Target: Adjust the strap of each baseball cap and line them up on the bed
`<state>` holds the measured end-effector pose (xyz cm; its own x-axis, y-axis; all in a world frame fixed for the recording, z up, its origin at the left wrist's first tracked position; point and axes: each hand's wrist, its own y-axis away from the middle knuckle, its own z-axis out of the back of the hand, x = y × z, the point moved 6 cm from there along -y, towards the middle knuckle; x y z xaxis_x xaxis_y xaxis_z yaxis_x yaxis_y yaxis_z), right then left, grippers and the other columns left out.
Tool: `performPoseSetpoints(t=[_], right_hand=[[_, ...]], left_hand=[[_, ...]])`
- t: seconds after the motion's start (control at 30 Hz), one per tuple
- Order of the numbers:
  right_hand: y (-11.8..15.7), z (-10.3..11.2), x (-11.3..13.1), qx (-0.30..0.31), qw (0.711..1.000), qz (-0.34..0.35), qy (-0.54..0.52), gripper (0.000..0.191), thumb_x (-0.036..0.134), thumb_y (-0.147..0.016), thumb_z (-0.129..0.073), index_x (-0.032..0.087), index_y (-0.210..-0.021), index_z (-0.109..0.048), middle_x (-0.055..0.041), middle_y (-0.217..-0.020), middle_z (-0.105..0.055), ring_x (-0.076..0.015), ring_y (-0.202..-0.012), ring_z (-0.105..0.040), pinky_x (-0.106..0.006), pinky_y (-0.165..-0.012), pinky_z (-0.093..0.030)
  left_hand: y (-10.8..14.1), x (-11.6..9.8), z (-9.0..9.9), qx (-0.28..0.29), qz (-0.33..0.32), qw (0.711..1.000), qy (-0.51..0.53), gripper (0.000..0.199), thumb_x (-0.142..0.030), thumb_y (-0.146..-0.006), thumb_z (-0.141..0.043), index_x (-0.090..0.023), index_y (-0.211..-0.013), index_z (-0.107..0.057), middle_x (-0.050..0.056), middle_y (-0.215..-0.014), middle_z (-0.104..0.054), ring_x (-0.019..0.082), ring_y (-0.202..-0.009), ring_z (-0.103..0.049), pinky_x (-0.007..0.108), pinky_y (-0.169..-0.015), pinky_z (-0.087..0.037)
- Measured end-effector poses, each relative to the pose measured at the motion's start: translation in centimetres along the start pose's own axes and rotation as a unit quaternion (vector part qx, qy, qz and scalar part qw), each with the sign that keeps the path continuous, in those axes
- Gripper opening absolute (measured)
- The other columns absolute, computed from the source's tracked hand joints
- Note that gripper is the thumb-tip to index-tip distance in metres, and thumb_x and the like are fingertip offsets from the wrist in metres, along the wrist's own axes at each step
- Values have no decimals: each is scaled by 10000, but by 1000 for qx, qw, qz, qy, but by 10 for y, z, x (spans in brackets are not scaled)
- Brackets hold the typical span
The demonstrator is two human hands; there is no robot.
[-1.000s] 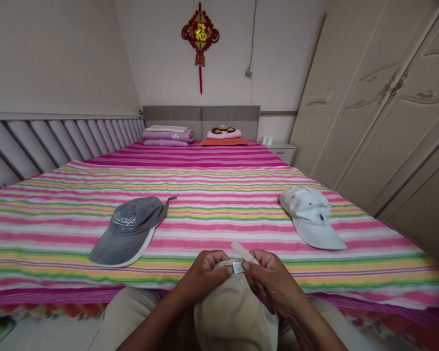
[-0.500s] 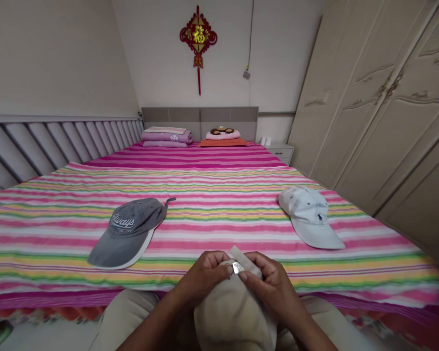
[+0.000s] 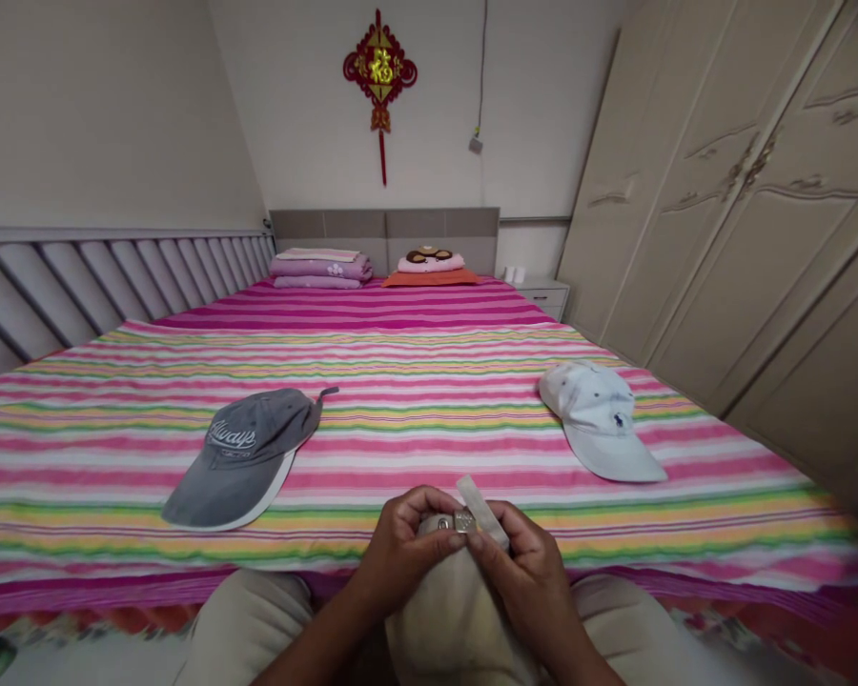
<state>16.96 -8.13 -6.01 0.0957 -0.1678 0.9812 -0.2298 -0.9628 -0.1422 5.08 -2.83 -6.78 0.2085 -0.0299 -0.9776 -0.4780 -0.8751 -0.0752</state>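
A beige cap (image 3: 452, 619) is held over my lap, its back strap and metal buckle (image 3: 464, 520) facing up. My left hand (image 3: 409, 538) pinches the cap's edge beside the buckle, thumb just under it. On the other side, my right hand (image 3: 525, 562) grips the strap (image 3: 480, 507), whose loose end sticks up past the buckle. A grey cap (image 3: 247, 457) with white lettering lies on the bed to the left, its strap end poking out behind. To the right rests a white cap (image 3: 602, 421) with a small dark logo.
The bed's striped sheet (image 3: 400, 410) spreads ahead of me. Folded purple bedding (image 3: 320, 271) and a pink and orange pile (image 3: 430, 274) sit by the headboard (image 3: 386, 229). A radiator (image 3: 114, 291) runs along the left; a wardrobe (image 3: 722, 210) stands right.
My left thumb has shifted lower, so an eyelet beside the buckle now shows. The buckle has turned slightly and both hands still hold the cap. The view has swung a little right.
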Motion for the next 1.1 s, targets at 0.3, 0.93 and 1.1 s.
performPoseSetpoints(t=[0.3,0.93,1.1], right_hand=[[-2,1,-6,39,974,-116,-192,304,418,-700,-646,153,-597,-541,54,-425,-443,-45,-391,-302,-183,-428,-240],[-5,-11,-13,43,961,-179,-208,184,248,-596,-672,138,-497,-563,6,-705,-493,-93,-591,-401,-209,-554,-314],[-5,-12,-15,43,965,-172,-194,194,271,-581,-662,152,-474,-551,-2,-696,-482,-121,-625,-403,-233,-565,-313]], left_hand=[[4,16,0,-1,63,979,195,272,-323,-606,-732,-136,-769,-622,7,-673,-591,57,-525,-463,178,-507,-338],[6,25,-8,-9,49,938,342,211,-272,-667,-692,-130,-776,-581,24,-655,-627,116,-586,-586,215,-571,-442],[6,28,-7,-15,36,941,337,215,-248,-650,-707,-142,-790,-582,18,-674,-647,107,-589,-596,209,-575,-449]])
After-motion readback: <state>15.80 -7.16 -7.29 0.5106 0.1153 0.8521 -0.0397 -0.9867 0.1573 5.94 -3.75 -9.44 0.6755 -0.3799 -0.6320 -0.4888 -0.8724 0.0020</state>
